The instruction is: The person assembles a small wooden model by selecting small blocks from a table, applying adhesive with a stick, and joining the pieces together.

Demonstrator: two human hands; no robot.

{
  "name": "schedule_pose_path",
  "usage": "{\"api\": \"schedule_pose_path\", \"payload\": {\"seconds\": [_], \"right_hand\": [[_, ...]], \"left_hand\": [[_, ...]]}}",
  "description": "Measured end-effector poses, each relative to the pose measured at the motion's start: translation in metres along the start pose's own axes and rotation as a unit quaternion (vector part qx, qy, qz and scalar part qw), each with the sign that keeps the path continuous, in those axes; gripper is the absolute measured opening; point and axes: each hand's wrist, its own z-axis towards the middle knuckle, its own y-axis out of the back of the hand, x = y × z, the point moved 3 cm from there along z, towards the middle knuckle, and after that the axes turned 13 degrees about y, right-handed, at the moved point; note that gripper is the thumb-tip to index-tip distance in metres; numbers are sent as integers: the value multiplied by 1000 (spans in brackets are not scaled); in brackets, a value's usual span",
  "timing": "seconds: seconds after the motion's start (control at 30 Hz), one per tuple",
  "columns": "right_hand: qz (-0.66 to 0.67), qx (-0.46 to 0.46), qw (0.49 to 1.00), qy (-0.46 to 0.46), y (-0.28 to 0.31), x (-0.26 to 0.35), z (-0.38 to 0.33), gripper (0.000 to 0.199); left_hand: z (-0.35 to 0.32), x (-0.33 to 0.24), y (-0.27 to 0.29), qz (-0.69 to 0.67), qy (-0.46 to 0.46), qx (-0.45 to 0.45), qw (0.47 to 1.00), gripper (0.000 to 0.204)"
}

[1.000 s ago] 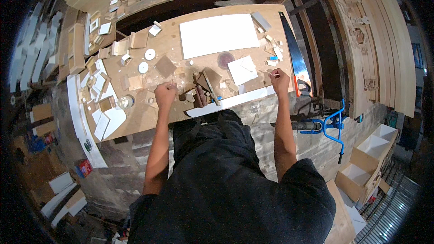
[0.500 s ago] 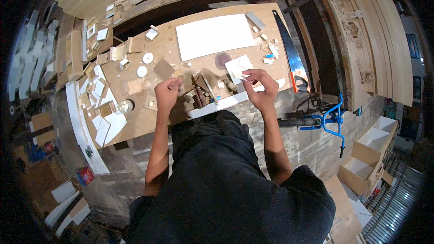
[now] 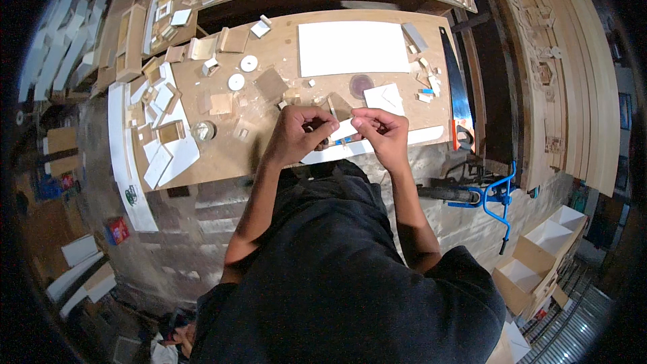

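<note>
Both my hands pinched one small white strip.
My left hand (image 3: 301, 129) and right hand (image 3: 379, 129) gripped the white strip (image 3: 345, 129) above the counter (image 3: 269, 155), handsaw (image 3: 457, 94) beyond my right hand.

workbench (image 3: 283, 148) | white sheet (image 3: 352, 47) | handsaw (image 3: 455, 87) | wooden offcuts (image 3: 222, 102)

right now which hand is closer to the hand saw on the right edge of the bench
Right. The right hand is at the bench's front edge, a short stretch to the left of the hand saw. The left hand is farther left still, beyond the right hand.
</note>
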Motion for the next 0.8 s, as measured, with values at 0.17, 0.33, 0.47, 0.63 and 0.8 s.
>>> {"api": "schedule_pose_path", "payload": {"seconds": [0.17, 0.33, 0.47, 0.63, 0.8], "right_hand": [[36, 74, 995, -47, 0, -9, 6, 15], [4, 85, 995, -54, -1, -24, 4, 12], [-49, 113, 990, -70, 2, -41, -1, 11], [-56, 215, 970, -100, -12, -60, -7, 11], [-90, 300, 947, -73, -41, -78, -14, 9]], "left_hand": [[-7, 13, 6, 16, -40, -22, 999, 18], [-16, 30, 2, 26, -20, -43, 999, 17], [-27, 45, -7, 7, 23, -26, 999, 17], [-47, 117, -5, -47, 74, -66, 994, 18], [-68, 159, 6, -75, 96, -111, 986, 19]]}}
